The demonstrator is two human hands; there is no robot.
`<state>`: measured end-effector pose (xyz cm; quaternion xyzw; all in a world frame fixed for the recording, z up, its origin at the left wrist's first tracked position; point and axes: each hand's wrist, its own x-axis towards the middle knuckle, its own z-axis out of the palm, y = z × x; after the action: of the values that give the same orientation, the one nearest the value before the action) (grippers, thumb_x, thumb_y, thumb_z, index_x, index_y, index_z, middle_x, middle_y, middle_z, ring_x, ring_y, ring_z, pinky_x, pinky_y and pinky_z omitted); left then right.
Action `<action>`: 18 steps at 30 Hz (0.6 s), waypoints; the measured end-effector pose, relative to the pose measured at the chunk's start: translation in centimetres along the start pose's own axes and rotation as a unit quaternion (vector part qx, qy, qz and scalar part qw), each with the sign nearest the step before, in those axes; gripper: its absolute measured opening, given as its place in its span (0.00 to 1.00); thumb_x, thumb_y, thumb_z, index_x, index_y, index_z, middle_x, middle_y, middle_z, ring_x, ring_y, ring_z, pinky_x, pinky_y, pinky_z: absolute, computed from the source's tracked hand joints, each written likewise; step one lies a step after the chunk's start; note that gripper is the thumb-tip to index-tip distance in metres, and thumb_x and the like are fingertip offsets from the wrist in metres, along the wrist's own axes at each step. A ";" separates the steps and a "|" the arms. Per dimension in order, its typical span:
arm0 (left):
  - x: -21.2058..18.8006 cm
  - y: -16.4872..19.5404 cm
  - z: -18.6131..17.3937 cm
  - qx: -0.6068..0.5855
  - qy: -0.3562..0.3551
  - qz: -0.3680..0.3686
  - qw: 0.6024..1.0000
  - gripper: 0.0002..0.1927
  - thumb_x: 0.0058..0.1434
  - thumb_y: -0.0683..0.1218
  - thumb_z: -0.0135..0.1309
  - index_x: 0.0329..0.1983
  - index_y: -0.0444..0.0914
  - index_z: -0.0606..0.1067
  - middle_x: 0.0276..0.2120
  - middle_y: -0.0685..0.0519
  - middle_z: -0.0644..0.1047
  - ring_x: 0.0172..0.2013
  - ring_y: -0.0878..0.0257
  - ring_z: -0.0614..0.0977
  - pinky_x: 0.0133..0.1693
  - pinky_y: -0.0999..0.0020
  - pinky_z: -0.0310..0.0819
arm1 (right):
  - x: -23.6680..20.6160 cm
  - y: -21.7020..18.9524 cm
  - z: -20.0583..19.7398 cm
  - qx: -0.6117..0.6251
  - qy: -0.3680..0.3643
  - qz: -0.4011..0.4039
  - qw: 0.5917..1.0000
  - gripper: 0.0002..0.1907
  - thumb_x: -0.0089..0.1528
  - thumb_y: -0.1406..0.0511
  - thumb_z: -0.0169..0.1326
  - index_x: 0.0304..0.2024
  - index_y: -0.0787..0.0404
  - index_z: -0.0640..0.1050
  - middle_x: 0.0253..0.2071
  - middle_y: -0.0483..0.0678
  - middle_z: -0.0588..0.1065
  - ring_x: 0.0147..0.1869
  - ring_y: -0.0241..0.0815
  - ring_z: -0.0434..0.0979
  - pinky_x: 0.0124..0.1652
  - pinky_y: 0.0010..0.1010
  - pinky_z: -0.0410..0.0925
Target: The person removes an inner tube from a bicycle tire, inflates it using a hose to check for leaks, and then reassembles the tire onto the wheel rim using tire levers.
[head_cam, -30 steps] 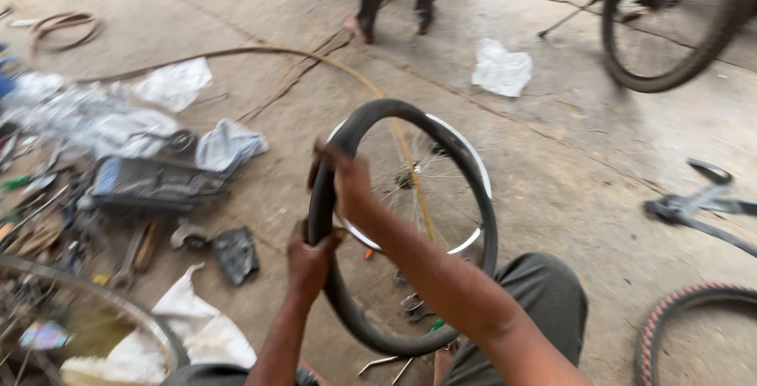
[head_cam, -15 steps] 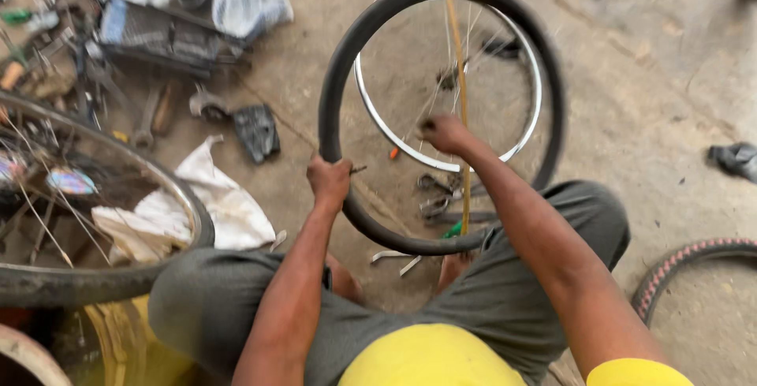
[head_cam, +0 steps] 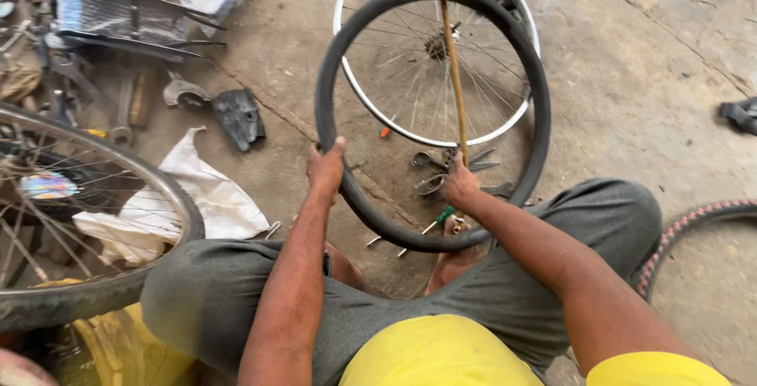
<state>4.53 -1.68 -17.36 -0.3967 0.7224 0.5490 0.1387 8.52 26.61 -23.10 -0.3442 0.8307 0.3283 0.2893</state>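
Note:
A black bicycle tyre (head_cam: 536, 110) stands upright in front of my knees. My left hand (head_cam: 325, 168) grips its lower left side. My right hand (head_cam: 459, 186) is closed round the lower end of a thin wooden stick (head_cam: 451, 63) that runs up through the tyre's opening. Behind the tyre a silver spoked wheel rim (head_cam: 351, 90) lies on the concrete floor. Pliers and small tools (head_cam: 432, 173) lie on the floor just beyond my right hand.
A full bicycle wheel with tyre (head_cam: 169, 197) stands at my left over a white cloth (head_cam: 213, 193). Tools, a metal rack (head_cam: 118, 15) and a black part (head_cam: 239, 116) clutter the far left. Another tyre's edge (head_cam: 694, 216) curves in at right.
The view has tilted down and closer. The tyre has come nearer to my knees, and my right hand has dropped from the tyre's inside to the lower end of the stick.

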 end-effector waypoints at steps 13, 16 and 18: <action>-0.7 -5.5 0.8 -0.075 -0.060 0.087 0.992 0.21 0.46 0.36 0.66 0.43 0.31 0.72 0.32 0.46 0.77 0.27 0.60 0.79 0.27 0.65 0.75 | 0.5 5.7 -9.5 0.396 0.125 -0.093 0.905 0.05 0.61 0.58 0.59 0.34 0.50 0.82 0.29 0.44 0.78 0.39 0.39 0.77 0.61 0.49 0.57; 0.1 -4.1 0.3 -0.224 -0.120 0.090 0.963 0.16 0.49 0.35 0.59 0.40 0.32 0.70 0.27 0.46 0.76 0.21 0.59 0.78 0.22 0.64 0.74 | -1.9 8.4 -12.0 0.468 0.336 -0.080 0.813 0.06 0.62 0.59 0.60 0.36 0.53 0.83 0.30 0.43 0.77 0.37 0.38 0.74 0.52 0.44 0.63; 0.3 -3.3 -0.2 -0.263 -0.164 0.097 0.946 0.15 0.46 0.33 0.58 0.38 0.30 0.69 0.23 0.43 0.76 0.17 0.58 0.78 0.21 0.64 0.74 | -2.8 9.8 -12.9 0.499 0.437 -0.067 0.745 0.07 0.63 0.60 0.61 0.40 0.55 0.82 0.33 0.43 0.76 0.37 0.38 0.73 0.47 0.40 0.65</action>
<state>6.80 -2.31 -19.75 -0.2522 0.5547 0.7875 0.0922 -0.59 23.38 -9.78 -0.3108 0.8863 -0.3402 0.0459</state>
